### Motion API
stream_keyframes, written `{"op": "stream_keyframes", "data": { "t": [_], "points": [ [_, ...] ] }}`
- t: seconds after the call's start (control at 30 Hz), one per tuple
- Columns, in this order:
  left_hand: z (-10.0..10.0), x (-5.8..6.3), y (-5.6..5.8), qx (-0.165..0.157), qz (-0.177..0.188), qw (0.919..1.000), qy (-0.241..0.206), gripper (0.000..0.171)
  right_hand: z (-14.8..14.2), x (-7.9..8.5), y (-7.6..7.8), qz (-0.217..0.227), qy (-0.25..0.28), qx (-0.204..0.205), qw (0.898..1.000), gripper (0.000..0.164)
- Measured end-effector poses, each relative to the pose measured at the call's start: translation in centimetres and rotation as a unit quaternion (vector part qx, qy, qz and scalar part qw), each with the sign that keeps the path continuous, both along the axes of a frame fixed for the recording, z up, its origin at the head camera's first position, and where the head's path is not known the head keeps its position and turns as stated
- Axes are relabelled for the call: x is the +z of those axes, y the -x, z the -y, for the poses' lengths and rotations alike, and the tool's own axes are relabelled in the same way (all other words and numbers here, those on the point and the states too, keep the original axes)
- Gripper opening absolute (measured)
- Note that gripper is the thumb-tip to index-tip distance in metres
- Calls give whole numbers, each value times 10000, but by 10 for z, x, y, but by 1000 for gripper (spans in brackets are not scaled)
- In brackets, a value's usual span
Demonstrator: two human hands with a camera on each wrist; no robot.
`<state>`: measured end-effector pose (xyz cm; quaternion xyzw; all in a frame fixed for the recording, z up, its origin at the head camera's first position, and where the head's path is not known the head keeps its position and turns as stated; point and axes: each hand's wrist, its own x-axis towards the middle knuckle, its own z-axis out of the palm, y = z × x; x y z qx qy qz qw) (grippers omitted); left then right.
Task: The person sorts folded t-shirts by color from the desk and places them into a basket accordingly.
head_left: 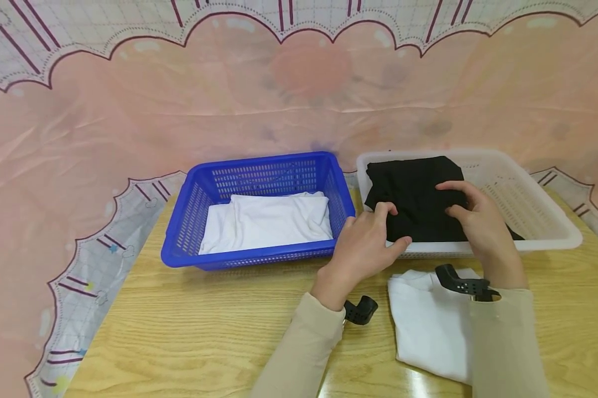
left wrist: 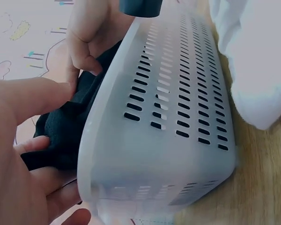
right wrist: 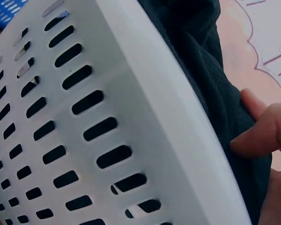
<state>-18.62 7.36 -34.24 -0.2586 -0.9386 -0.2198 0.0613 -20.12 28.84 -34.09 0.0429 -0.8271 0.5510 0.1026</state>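
A black cloth (head_left: 418,193) lies bunched in the left and middle part of the white basket (head_left: 533,204). At the basket's front left corner my left hand (head_left: 365,243) holds the cloth's edge, with fingers curled at it and the thumb standing apart. In the left wrist view, the black cloth (left wrist: 65,136) passes between those fingers beside the basket's rim. My right hand (head_left: 485,221) reaches over the front rim and grips the cloth's right side. The right wrist view has its thumb pressed on the black cloth (right wrist: 215,98), with other fingers partly hidden behind.
Left of the white basket stands a blue basket (head_left: 179,221) with folded white cloths (head_left: 279,218) inside. A folded white cloth (head_left: 428,326) lies on the wooden table (head_left: 189,331) in front of the white basket, partly under my right forearm. A patterned curtain (head_left: 229,110) hangs behind.
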Motion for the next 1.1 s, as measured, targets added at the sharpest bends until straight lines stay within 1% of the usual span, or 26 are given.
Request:
{"op": "stream_keyframes", "data": {
  "t": [0.13,0.43,0.53,0.67,0.87,0.97,1.1],
  "points": [
    [-4,0,1,34,95,9998,197,53,-2,0,-1,151,13,-109,9998,40],
    [-8,0,5,7,217,9983,548,49,-3,2,-2,532,-734,-317,9954,41],
    [-11,0,6,36,152,9968,790,47,-3,3,-2,612,-1090,-438,9912,41],
    [-15,-3,6,102,26,9944,1049,46,-2,3,0,733,-1684,-486,9818,40],
    [-18,-5,5,49,-189,9930,1166,46,1,4,4,649,-2462,-486,9658,35],
    [-18,-5,5,34,-291,9923,1204,47,2,3,5,627,-2558,-531,9632,33],
    [-18,-6,5,41,-397,9908,1296,50,4,2,5,563,-2575,-643,9625,32]
  ]
}}
